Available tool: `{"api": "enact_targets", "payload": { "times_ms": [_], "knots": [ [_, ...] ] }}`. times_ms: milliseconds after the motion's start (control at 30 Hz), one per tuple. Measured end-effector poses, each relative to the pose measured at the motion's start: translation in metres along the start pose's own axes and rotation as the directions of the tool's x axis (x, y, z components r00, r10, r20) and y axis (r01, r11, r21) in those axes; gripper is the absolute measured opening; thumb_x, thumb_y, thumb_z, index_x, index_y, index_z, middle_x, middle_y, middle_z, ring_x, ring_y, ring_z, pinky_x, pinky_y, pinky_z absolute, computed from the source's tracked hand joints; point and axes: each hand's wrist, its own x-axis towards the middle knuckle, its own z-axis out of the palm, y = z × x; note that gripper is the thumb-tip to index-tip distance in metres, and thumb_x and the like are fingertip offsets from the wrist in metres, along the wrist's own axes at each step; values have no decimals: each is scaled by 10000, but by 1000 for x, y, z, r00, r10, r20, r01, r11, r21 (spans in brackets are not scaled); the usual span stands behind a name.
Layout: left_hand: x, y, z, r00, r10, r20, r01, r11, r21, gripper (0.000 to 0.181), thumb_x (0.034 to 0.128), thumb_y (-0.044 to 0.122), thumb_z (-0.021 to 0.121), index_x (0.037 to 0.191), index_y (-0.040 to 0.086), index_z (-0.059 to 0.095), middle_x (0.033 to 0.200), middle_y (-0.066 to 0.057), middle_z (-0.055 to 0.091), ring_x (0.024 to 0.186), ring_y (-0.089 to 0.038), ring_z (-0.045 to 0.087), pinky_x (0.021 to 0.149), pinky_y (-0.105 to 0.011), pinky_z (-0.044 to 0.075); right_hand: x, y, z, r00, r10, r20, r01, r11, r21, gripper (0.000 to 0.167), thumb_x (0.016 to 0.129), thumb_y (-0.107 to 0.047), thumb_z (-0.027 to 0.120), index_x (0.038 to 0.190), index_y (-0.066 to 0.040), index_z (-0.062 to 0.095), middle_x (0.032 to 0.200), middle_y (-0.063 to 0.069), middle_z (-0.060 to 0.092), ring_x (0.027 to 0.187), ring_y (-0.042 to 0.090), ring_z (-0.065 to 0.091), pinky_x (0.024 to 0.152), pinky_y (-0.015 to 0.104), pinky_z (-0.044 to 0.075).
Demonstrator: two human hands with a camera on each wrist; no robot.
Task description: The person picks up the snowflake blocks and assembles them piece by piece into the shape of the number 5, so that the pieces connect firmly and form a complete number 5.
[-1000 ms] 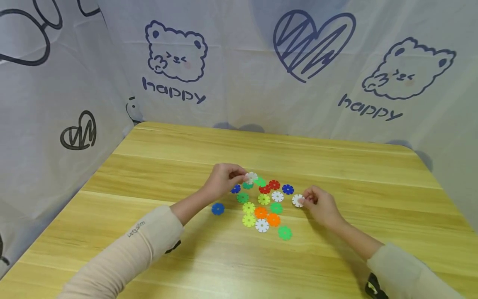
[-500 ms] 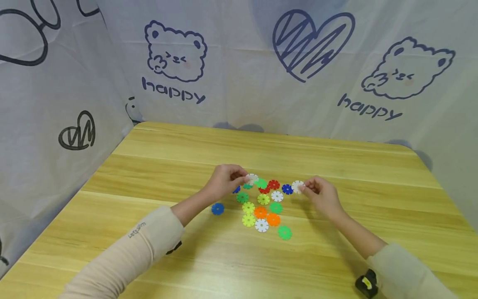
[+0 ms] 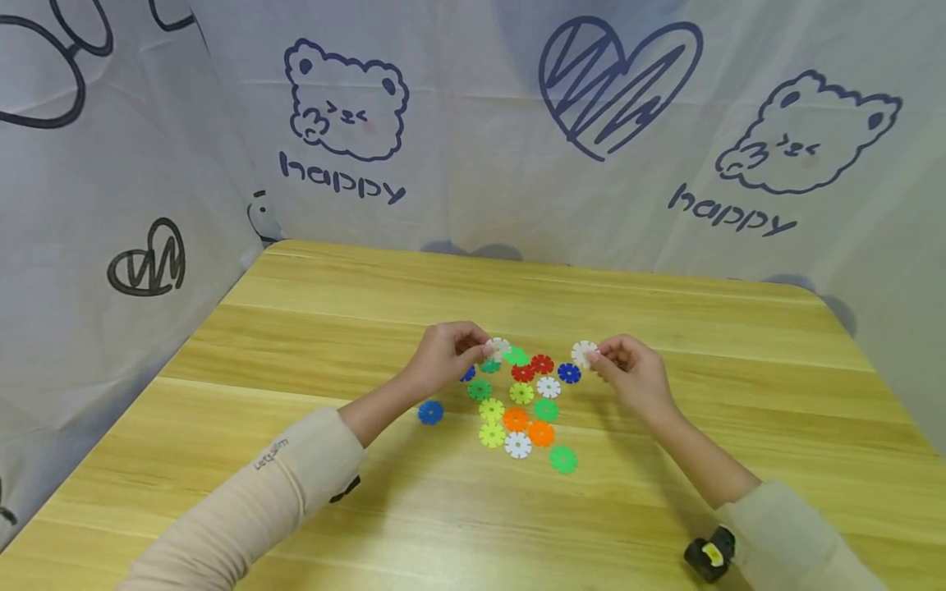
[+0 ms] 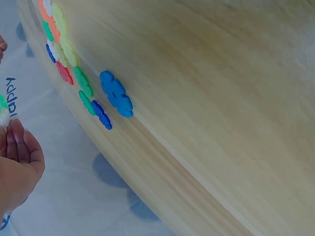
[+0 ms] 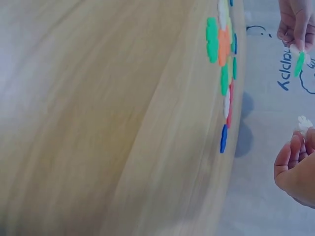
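My left hand (image 3: 442,358) pinches a white notched plastic disc (image 3: 497,348) above the table. A light green disc (image 3: 516,356) is joined to that white one, sticking out on its right side; the right wrist view shows the green disc (image 5: 299,64) edge-on. Across from it, my right hand (image 3: 634,373) pinches a second white disc (image 3: 584,354) between thumb and fingers. The two held white discs are apart. Below the hands, flower-shaped discs lie flat on the table, among them a red disc (image 3: 543,364), a dark blue disc (image 3: 569,373) and a yellow disc (image 3: 521,393).
A blue disc (image 3: 431,412) lies by itself to the left of the group. Nearest me is a green disc (image 3: 563,460), beside an orange disc (image 3: 541,433). The wooden table (image 3: 296,509) ends at a printed white curtain (image 3: 480,164) behind and at the sides.
My right hand has lifted its white disc up and slightly left, from beside the dark blue disc to above it. The left hand has stayed almost still with its joined discs.
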Motion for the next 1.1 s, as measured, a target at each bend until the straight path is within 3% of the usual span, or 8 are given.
{"api": "enact_targets", "payload": {
  "times_ms": [300,500,833,1000,1100],
  "knots": [
    [1,1,0,1000,-17,-3,17,1000,-20,145,903,81,591,948,-41,654,838,-188,681,752,-337,641,608,-188,524,-1,-8,6,1000,15,-4,-15,997,79,208,894,-78,603,979,105,554,712,-158,597,672,15,562,639,161,517],
    [2,2,2,997,-71,-13,69,995,-76,144,903,81,594,953,-39,654,835,-169,686,777,-349,645,611,-201,531,-1,-12,12,1000,24,-5,-23,994,106,193,891,-64,601,977,102,553,716,-147,588,683,42,568,650,166,523],
    [3,1,7,993,-114,-16,110,981,-161,149,909,72,583,957,-53,647,866,-195,686,815,-380,645,714,-457,561,1,-17,22,1000,3,2,-3,989,149,177,888,-47,596,970,104,555,716,-129,570,659,30,533,619,143,493],
    [2,1,9,994,-110,-19,105,978,-178,157,903,78,592,954,-60,646,861,-202,686,805,-376,647,680,-434,563,1,-19,24,1000,-4,0,4,988,152,174,888,-43,595,969,106,558,713,-128,567,653,29,525,606,146,483],
    [2,1,11,991,-137,-14,131,972,-193,162,907,91,590,955,-53,647,862,-201,686,811,-380,642,594,-288,545,1,-19,26,1000,-4,0,4,988,154,177,890,-48,597,964,108,559,710,-118,567,643,31,519,589,140,469]
  ]
}}
